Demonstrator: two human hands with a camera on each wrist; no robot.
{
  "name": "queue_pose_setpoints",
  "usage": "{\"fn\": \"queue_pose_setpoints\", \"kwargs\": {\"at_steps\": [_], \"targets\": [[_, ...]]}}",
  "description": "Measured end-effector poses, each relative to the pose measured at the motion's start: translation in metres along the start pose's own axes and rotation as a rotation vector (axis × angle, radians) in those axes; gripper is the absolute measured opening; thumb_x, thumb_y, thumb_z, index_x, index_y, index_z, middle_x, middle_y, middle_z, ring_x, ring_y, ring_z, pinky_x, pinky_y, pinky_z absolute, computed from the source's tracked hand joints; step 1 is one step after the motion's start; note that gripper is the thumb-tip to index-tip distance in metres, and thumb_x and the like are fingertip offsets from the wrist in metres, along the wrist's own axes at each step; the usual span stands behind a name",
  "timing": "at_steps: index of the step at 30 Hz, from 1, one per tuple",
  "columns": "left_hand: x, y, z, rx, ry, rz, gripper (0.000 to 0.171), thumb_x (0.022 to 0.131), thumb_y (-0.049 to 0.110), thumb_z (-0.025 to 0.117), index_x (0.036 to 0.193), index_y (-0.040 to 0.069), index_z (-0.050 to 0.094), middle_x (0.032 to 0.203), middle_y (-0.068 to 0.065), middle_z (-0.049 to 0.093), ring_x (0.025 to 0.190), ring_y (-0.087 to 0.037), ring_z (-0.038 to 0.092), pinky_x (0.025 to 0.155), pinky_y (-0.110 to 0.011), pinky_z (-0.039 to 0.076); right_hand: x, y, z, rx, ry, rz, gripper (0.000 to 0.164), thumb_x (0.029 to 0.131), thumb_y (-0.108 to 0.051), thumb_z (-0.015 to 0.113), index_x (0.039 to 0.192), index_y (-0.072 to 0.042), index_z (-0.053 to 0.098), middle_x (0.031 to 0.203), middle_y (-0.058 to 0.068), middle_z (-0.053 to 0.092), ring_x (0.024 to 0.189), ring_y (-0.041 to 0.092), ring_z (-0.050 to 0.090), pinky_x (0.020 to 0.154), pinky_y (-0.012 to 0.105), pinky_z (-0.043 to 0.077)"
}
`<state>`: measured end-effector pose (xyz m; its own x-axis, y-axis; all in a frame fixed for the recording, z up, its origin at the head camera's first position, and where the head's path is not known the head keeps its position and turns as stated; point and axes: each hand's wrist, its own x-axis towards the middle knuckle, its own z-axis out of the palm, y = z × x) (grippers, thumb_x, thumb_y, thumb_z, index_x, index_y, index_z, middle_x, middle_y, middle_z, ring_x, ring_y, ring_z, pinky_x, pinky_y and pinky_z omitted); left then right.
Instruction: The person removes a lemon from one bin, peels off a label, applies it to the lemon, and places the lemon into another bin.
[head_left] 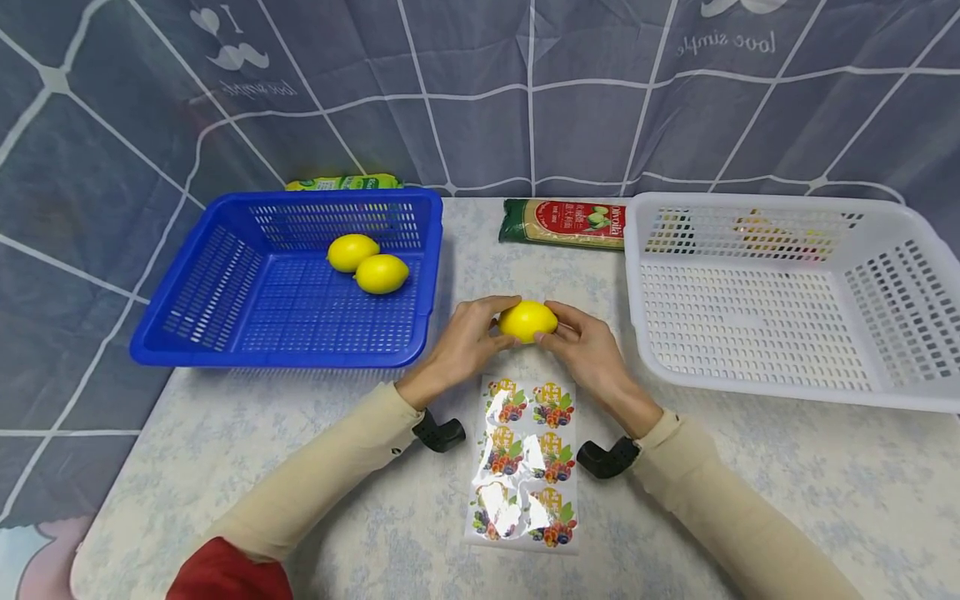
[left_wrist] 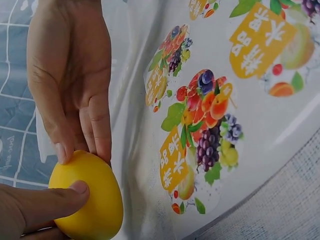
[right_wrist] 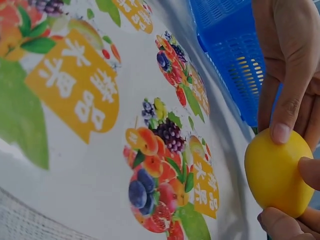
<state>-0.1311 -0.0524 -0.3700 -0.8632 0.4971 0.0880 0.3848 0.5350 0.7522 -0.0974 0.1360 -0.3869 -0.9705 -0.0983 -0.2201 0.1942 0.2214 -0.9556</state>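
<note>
A yellow lemon (head_left: 528,322) is held between both hands above the table, just beyond a sheet of fruit stickers (head_left: 525,467). The left hand (head_left: 467,340) grips its left end with thumb and fingers. At the other end, the right hand (head_left: 592,354) pinches it the same way. Up close in the left wrist view, a thumb lies across the lemon (left_wrist: 92,200). In the right wrist view the lemon (right_wrist: 277,172) shows fingers at its top and lower side. Two more lemons (head_left: 382,274) lie in the blue basket (head_left: 285,360) on the left.
A white basket (head_left: 765,393) stands at the right. Between the baskets, at the back, lies a green and red packet (head_left: 566,222). Behind the blue basket a yellow-green packet (head_left: 345,182) shows partly. A grey checked curtain (head_left: 480,92) hangs behind the table.
</note>
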Motion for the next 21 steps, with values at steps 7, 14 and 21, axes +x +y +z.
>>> {"fn": "queue_pose_setpoints", "kwargs": {"at_steps": [7,14,21], "targets": [[0.002,0.000,-0.001,0.000,-0.026,-0.006,0.050,0.087,-0.002,0.072,0.133,-0.008,0.055,0.135,-0.023,0.056,0.123,-0.032,0.055,0.099,-0.039,0.050,-0.002,0.001,0.000,-0.008,0.014,0.005,0.058,0.096,-0.015,0.064,0.148,-0.004,0.042,0.149,0.018,0.043,0.133,0.026,0.048,0.105,0.037,0.044],[0.000,-0.004,-0.003,0.015,-0.029,0.036,0.048,0.088,-0.007,0.067,0.134,-0.007,0.055,0.137,-0.021,0.055,0.128,-0.032,0.051,0.105,-0.037,0.044,-0.007,0.003,0.002,-0.007,0.064,0.012,0.050,0.097,-0.020,0.062,0.141,-0.002,0.051,0.139,0.016,0.055,0.126,0.025,0.055,0.104,0.036,0.044],[-0.001,-0.007,-0.003,0.018,-0.042,0.021,0.049,0.088,-0.011,0.062,0.135,-0.004,0.054,0.139,-0.018,0.054,0.131,-0.029,0.049,0.106,-0.035,0.042,-0.012,0.005,0.005,-0.026,0.126,0.003,0.037,0.095,-0.018,0.064,0.128,-0.001,0.062,0.124,0.015,0.066,0.113,0.023,0.064,0.098,0.036,0.049]]}}
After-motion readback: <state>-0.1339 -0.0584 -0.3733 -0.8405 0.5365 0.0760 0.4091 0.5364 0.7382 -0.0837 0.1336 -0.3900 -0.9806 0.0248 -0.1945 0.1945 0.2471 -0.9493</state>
